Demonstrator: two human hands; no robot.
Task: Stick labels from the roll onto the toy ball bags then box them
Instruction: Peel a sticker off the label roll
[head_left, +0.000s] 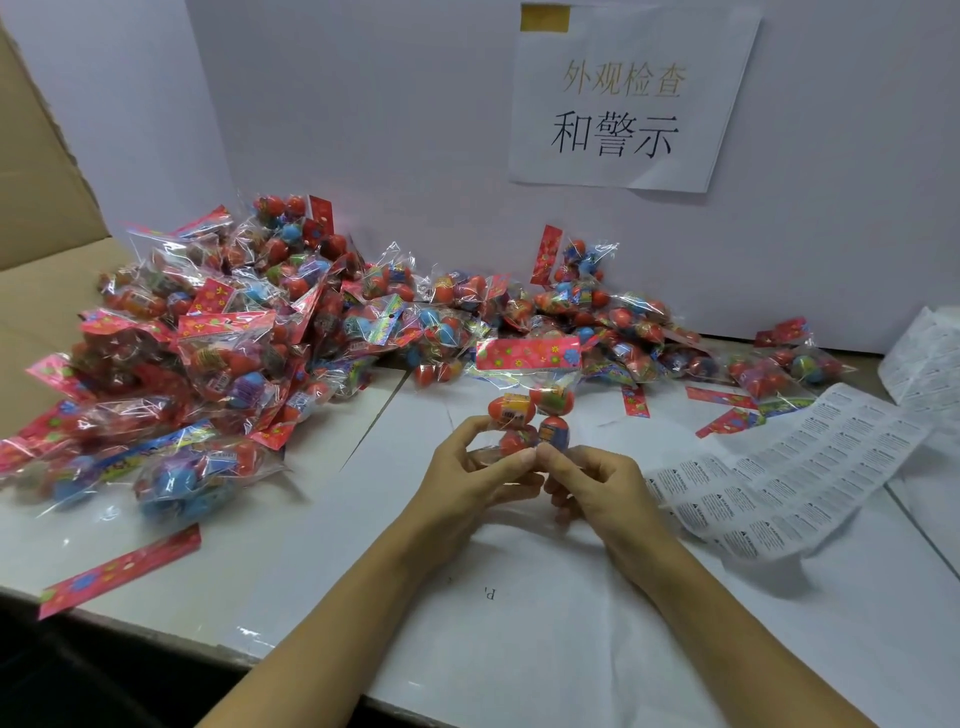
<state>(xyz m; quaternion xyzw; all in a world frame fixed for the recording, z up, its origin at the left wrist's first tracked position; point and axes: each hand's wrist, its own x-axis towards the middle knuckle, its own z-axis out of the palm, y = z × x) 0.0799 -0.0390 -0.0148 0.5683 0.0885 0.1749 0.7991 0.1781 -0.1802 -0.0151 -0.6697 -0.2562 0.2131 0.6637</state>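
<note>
Two bare forearms reach in from the lower edge over a white tabletop (545, 649), meeting at a single toy ball bag (530, 395) held upright above its middle. The left hand (467, 478) curls its fingers (511, 460) round the lower left of the clear bag, thumb toward the front, while the right hand (597, 480) pinches the bag's lower right edge with fingertips bent inward, just touching the left hand's fingertips. Inside the bag sit several red-orange balls with coloured patches, and a pink flowered header card (527, 352) closes its top. Behind it, a large heap of similar bags (249, 322) spreads along the back of the tabletop from the left, thinning toward the right. A sheet of small printed labels (779, 478) lies curled on the tabletop just right of the right hand, running back to more label stock (924, 353) near the right edge. A loose pink header strip (119, 569) lies near the front left edge. At far left stands an open cardboard box (47, 197), its flap raised. On the white back wall (363, 104) hangs a paper sign (631, 98) with printed Chinese characters.
</note>
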